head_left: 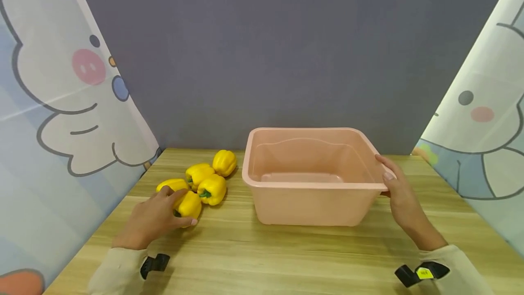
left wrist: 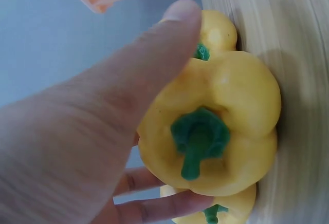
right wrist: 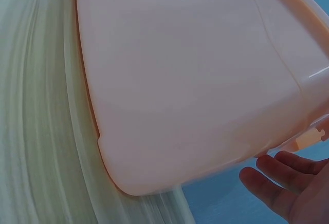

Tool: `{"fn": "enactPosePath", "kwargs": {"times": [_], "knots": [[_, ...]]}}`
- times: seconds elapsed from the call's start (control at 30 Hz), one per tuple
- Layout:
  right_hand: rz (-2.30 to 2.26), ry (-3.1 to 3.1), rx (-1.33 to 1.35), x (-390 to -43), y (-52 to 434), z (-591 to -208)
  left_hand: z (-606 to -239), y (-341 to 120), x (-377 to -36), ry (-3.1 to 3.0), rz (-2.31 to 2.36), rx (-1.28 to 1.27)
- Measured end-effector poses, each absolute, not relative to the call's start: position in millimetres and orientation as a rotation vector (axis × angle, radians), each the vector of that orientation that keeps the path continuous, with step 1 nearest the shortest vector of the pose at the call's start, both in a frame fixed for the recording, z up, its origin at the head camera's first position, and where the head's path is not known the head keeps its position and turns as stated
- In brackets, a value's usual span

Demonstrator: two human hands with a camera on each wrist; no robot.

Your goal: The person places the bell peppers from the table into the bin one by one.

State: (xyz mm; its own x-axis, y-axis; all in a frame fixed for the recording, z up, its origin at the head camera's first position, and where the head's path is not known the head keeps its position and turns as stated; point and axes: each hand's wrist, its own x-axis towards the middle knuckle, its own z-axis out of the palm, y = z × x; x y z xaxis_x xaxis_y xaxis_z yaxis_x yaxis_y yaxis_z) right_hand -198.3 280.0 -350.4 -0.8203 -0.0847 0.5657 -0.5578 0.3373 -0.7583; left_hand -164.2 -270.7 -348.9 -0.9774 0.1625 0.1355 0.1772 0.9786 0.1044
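Head view, from the left: your left hand (head_left: 157,215) lies on the wooden table (head_left: 286,249) with its fingers curled round the nearest yellow pepper (head_left: 189,205), thumb along the near side and fingertips over the top of it. That pepper is the front one of a cluster; four more peppers (head_left: 206,177) sit just behind it, touching one another, trailing back toward the left wall of the pink tub (head_left: 311,174).

From the left wrist camera, the held pepper (left wrist: 226,126) rests on its side on the wood, its long axis roughly level with the table and its green stem (left wrist: 198,139) pointing back at your palm. Your thumb (left wrist: 154,64) crosses its upper shoulder and two fingertips (left wrist: 164,206) curl in beneath it, so the grip wraps it from both sides.

Further right, the tub stands upright and open-topped near the middle of the table, well apart from the held pepper. Your right hand (head_left: 399,190) holds its right rim, thumb on top of the lip; the right wrist camera shows the fingers (right wrist: 288,175) tucked under that rim against the outer wall of the tub (right wrist: 195,80).
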Motion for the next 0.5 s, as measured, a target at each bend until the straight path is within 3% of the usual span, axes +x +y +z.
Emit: {"fn": "enactPosePath", "kwargs": {"times": [0.5], "knots": [[1.347, -2.260, 0.597, -195.6, 285.9, -347.3, -349.6, -267.0, -165.1, -3.022, -0.204, -0.236]]}}
